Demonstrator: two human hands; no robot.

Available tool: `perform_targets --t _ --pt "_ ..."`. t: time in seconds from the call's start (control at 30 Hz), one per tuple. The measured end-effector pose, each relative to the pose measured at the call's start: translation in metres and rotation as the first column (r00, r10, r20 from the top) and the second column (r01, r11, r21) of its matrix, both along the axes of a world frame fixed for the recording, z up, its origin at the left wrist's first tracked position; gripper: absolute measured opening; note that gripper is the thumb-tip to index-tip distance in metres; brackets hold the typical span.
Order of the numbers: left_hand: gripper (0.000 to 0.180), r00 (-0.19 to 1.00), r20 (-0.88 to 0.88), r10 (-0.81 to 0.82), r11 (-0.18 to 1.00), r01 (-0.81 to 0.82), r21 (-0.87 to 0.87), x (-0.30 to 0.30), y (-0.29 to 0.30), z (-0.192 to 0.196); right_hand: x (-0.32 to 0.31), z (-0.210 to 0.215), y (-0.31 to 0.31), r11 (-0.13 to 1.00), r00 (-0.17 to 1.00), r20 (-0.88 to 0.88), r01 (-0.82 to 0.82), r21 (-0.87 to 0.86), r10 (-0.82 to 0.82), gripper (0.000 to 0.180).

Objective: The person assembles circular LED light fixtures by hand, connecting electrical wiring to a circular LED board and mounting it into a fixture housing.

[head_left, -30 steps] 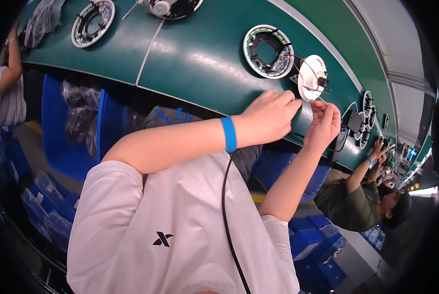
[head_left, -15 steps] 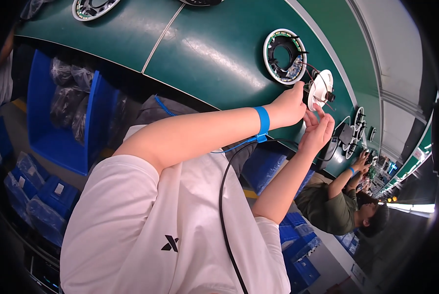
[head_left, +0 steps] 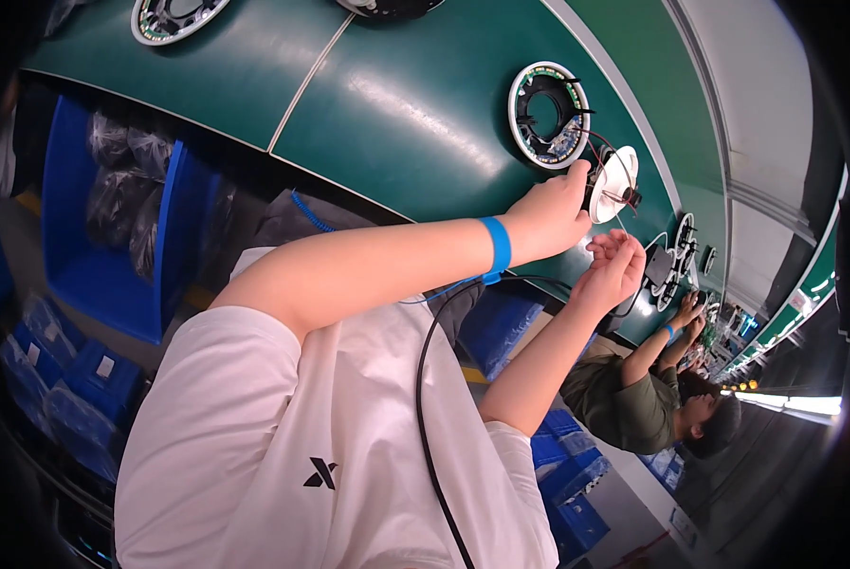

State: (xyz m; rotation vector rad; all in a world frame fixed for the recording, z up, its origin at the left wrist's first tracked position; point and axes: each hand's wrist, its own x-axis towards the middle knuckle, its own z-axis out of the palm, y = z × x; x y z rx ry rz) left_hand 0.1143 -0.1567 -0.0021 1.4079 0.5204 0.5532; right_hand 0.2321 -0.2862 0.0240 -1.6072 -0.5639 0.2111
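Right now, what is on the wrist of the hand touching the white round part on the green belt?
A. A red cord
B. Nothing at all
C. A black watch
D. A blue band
D: a blue band circles the wrist just behind the left hand, whose fingertips rest at the edge of the white round part on the green belt.

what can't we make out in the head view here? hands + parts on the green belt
- Left hand, head view: fingertips hidden behind its own knuckles; grip on the white round part unclear.
- Right hand: whatever it pinches is too small; thin wires barely resolve.
- Ring-shaped part: inner electronics too small.
- Round part at top left: cut off by the top edge.
- Co-worker's hands: small, bent by the fisheye rim.
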Motion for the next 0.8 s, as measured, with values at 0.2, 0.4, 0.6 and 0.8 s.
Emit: perform_targets --t 0.2,0.4,0.6,0.8 --pt "0.033 0.987 0.025 0.157 0.778 -0.139 0.612 -0.004 -0.008 0.001 -0.023 0.013 0.003 0.999 0.973 0.232 0.015 -0.041 -0.005 0.015" --pt "0.007 0.980 0.041 0.197 0.637 -0.159 0.755 0.006 -0.002 -0.009 -0.032 0.019 -0.006 0.993 0.906 0.415 -0.038 -0.109 0.080 0.012" --pt "0.007 0.979 0.046 0.199 0.653 -0.168 0.738 0.001 0.008 -0.013 -0.045 0.025 -0.009 0.998 0.894 0.447 -0.016 -0.062 0.042 0.011" --pt "0.011 0.985 0.063 0.161 0.710 -0.160 0.686 0.000 0.021 -0.005 -0.047 0.033 0.008 0.997 0.892 0.445 -0.076 -0.034 0.083 0.009"
